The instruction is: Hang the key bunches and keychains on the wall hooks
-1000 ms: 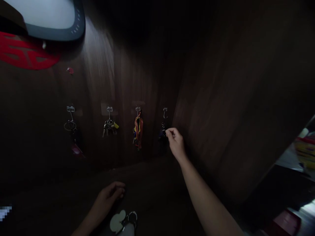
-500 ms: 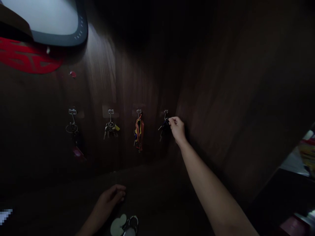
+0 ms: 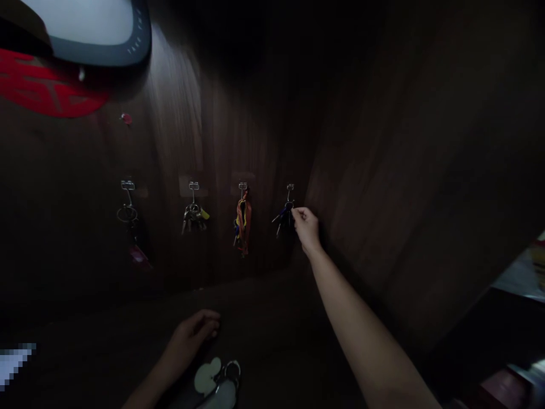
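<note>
My right hand (image 3: 306,227) reaches up to the rightmost hook (image 3: 290,187) on the dark wood panel. Its thumb and forefinger are pinched at the edge of a bunch of keys (image 3: 281,218) with dark blue parts, and the ring is around the hook. Low on the dark surface lies my left hand (image 3: 196,335), fingers loosely bent, thumb apart, nothing seen in it. Just below it is a keyring (image 3: 232,372) with a pale, rounded, mouse-ear-shaped tag (image 3: 208,376) and a grey fob (image 3: 225,393).
More hooks to the left carry orange and yellow straps (image 3: 242,221), a bunch of keys with a yellow tag (image 3: 195,217), and a ring (image 3: 126,213) with a pink item (image 3: 139,257). A grey-rimmed panel (image 3: 102,48) and red cut-out (image 3: 59,94) are upper left.
The view has shifted slightly, so the hooks sit a little higher. My right hand is still at the rightmost keys, which hang a little differently. My left hand stays resting low.
</note>
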A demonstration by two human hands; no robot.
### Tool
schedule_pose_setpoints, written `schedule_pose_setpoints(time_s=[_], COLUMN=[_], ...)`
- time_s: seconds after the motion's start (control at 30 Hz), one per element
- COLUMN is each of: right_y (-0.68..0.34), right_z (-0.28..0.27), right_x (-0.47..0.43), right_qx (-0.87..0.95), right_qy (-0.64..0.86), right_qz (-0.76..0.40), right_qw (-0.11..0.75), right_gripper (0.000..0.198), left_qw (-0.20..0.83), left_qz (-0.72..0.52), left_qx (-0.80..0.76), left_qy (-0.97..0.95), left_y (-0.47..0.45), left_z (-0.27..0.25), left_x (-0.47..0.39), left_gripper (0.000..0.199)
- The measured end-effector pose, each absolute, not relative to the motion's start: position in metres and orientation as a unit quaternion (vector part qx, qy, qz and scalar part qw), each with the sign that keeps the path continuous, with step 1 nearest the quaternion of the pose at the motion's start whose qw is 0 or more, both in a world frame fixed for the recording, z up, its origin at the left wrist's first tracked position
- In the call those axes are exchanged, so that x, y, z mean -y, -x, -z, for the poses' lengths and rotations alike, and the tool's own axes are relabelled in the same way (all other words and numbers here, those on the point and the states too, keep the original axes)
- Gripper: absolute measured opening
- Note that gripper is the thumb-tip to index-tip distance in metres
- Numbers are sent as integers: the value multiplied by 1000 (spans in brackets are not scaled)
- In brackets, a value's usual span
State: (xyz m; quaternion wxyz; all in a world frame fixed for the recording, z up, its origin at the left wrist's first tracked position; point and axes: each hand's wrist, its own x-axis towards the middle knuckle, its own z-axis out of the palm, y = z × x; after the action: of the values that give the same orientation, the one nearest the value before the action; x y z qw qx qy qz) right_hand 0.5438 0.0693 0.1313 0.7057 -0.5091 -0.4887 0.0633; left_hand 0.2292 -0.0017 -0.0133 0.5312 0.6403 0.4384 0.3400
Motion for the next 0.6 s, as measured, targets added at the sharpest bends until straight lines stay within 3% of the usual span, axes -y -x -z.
schedule_pose_setpoints(time_s=[0.33, 0.6], right_y=[-531, -505], right_z=[-89, -51], right_x=[-48, -23], right_qx=[457, 493], right_qy=[532, 550], right_qz=[-122, -197], right_qw=[702, 645], right_gripper=[23, 26], left_qw=[524, 526], left_qz=[-343, -348], left_qx=[-422, -425], left_qy=[-656, -649], left_y=[-226, -226], left_z=[15, 15], left_x=[3, 4], left_gripper=[29, 30])
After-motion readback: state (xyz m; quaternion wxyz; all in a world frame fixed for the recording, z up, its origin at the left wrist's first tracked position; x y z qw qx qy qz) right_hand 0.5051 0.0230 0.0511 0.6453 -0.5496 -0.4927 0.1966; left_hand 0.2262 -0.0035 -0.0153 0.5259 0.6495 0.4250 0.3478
